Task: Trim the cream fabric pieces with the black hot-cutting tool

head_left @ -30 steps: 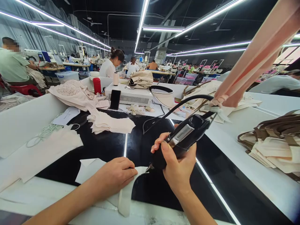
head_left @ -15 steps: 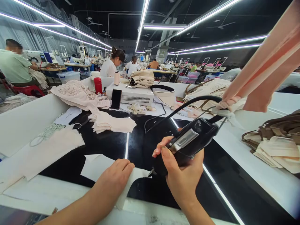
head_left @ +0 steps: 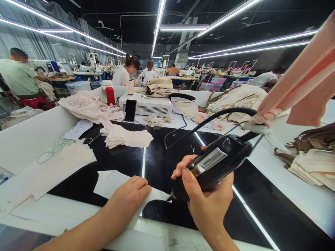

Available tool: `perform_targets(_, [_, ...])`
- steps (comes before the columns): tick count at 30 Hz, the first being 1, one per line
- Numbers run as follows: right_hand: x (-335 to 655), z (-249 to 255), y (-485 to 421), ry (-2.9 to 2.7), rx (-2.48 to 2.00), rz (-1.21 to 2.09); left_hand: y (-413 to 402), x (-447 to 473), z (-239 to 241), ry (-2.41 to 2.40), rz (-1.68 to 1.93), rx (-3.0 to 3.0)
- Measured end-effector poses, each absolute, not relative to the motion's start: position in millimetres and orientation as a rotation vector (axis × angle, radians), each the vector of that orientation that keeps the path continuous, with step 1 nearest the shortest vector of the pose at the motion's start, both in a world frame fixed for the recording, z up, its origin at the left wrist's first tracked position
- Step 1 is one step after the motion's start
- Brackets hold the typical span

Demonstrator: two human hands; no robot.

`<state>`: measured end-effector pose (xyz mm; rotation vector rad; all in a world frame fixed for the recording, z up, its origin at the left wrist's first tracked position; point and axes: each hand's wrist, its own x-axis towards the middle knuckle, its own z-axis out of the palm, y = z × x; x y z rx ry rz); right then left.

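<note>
My right hand (head_left: pixel 209 202) is wrapped round a black corded hand tool (head_left: pixel 225 155) with a silver plate on its side. Its tip meets the right end of a white cut cloth piece (head_left: pixel 111 183) on the black table top (head_left: pixel 167 170). Fingers together and curled down, my left hand (head_left: pixel 131 198) presses on this piece and hides its middle. A pink fabric strip (head_left: pixel 295 80) is tied at the tool's cable end and runs up to the right.
A stack of pale cut cloth pieces (head_left: pixel 128 136) lies beyond my left hand. Behind stand a phone (head_left: pixel 130 111), a white box (head_left: pixel 154 106) and a red flask (head_left: pixel 110 96). Garment piles (head_left: pixel 314 167) lie at right. A black cable (head_left: pixel 180 139) loops over the table.
The view has shifted slightly. The tool and my right hand sit a little further right and lower in the picture. Both hands keep their hold, and the tip stays at the cloth's end.
</note>
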<state>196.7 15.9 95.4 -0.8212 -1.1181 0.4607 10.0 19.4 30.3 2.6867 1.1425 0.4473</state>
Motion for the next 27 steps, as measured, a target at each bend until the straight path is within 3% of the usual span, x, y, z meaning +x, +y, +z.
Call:
perform_targets(12, [195,96,15,-1.142,-0.846,0.446,7,21,31,1.201,0.329,2.995])
perform_targets(27, [189,101,25,-1.050,-0.793,0.555,-9,33,3,1.257,0.645,3.057])
